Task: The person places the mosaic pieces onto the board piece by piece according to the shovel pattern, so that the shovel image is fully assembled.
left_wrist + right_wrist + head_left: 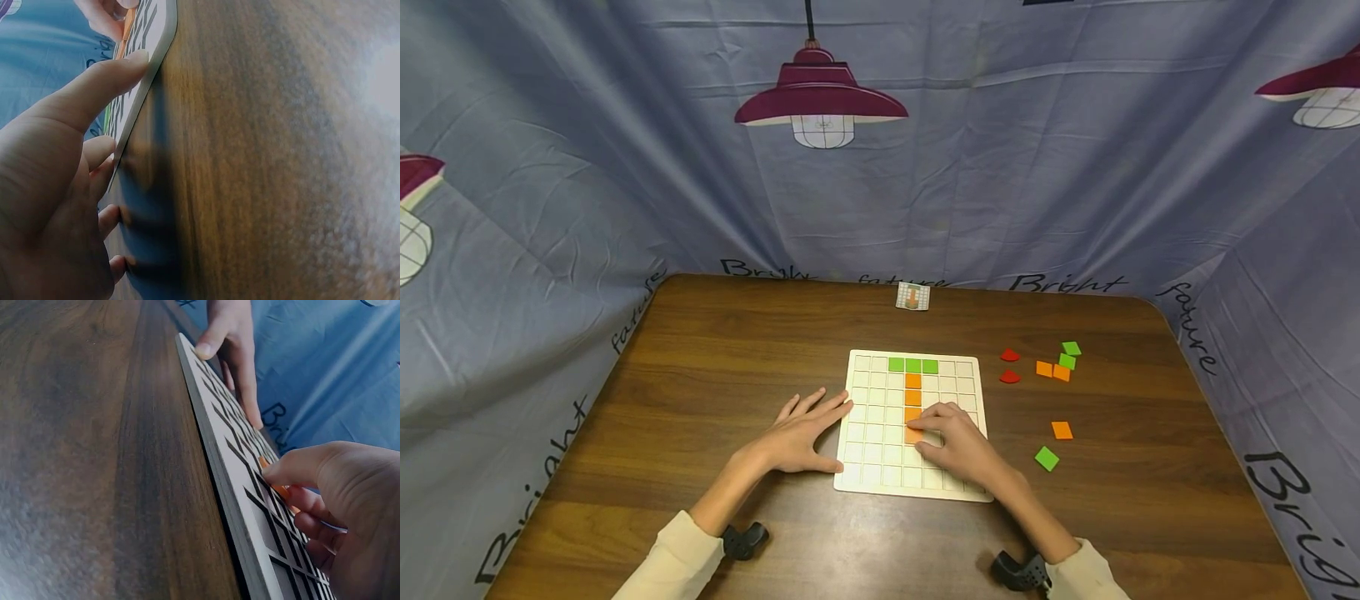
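A white square grid board (868, 454) lies on the table, with three green tiles (913, 365) in its top row and a column of orange tiles (913, 381) below the middle one. My right hand (958, 446) pinches the lowest orange tile (913, 436) between thumb and fingers at the column's lower end. In the right wrist view, the fingers partly hide that orange tile (281, 489). With its fingers spread, my left hand (793, 440) rests at the board's left edge; the thumb touches the rim in the left wrist view.
Right of the board lie two red pieces (1010, 377), several loose orange tiles (1062, 430) and several green tiles (1047, 458). A small card (913, 296) with a printed grid pattern lies at the table's back edge. Blue-grey cloth (1000, 183) hangs around the table.
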Demonstrator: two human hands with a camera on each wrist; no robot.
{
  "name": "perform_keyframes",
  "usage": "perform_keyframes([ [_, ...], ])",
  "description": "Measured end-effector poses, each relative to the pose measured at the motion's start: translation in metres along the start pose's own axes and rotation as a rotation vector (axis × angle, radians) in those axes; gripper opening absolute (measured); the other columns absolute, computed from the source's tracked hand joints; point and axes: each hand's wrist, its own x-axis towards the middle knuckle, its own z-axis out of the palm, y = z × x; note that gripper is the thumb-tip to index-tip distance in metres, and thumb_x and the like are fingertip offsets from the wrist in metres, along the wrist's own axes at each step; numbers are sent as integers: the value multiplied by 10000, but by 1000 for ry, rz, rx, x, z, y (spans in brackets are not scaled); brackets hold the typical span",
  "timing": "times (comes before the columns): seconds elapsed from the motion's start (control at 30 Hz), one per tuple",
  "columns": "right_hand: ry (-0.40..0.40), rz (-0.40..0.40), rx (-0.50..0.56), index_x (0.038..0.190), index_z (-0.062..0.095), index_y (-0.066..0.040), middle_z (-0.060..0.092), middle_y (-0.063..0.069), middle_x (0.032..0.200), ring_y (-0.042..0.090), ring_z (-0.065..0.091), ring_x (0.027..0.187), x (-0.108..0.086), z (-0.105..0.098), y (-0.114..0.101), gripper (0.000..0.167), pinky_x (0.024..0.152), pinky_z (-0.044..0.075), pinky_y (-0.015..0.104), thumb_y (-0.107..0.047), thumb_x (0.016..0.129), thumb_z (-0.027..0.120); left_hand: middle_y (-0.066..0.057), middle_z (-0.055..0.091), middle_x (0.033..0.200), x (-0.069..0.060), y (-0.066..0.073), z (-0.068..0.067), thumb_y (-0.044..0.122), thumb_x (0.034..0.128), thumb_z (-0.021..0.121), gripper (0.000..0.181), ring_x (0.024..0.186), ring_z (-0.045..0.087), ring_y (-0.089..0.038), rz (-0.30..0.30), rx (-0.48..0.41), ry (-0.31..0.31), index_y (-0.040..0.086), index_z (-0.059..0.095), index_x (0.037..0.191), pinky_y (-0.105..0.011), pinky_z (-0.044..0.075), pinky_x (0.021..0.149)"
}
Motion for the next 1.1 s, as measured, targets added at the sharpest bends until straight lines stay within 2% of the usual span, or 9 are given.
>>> perform_keyframes([
  [0.23,-2,40,12,1101,784,-94,619,-65,1018,139,516,967,-2,1,0,286,835,458,364,-84,815,777,4,192,1650,-1,1,0,482,843,759,939,1507,68,-345,0,-10,-2,179,286,1595,-630,-4,1146],
  [0.53,24,37,12,1095,787,-112,630,-72,1002,128,529,958,-2,-2,-1,269,827,460,352,-91,827,785,-1,197,1649,0,1,-1,474,843,760,933,1506,73,-347,2,-9,2,179,291,1594,-630,1,1146],
  [0.8,94,108,38,1079,790,-118,667,-66,1039,166,576,1026,-13,-23,9,291,882,503,423,-58,797,827,6,193,1649,0,0,0,484,839,760,942,1507,72,-340,-3,-5,1,184,286,1596,-627,3,1147],
  [0.97,140,142,20,1088,778,-83,690,8,1080,242,594,1043,-30,-44,25,296,895,496,491,-28,801,821,10,188,1650,0,-1,1,478,845,757,935,1508,64,-337,-2,-6,-2,185,285,1596,-625,-5,1148],
  [1.1,186,180,-15,1116,762,-68,677,82,1133,324,584,1081,-48,-64,40,308,928,439,573,-29,814,809,6,192,1650,0,-1,1,475,847,756,930,1508,62,-339,-2,-10,-1,182,288,1595,-625,-10,1148],
])
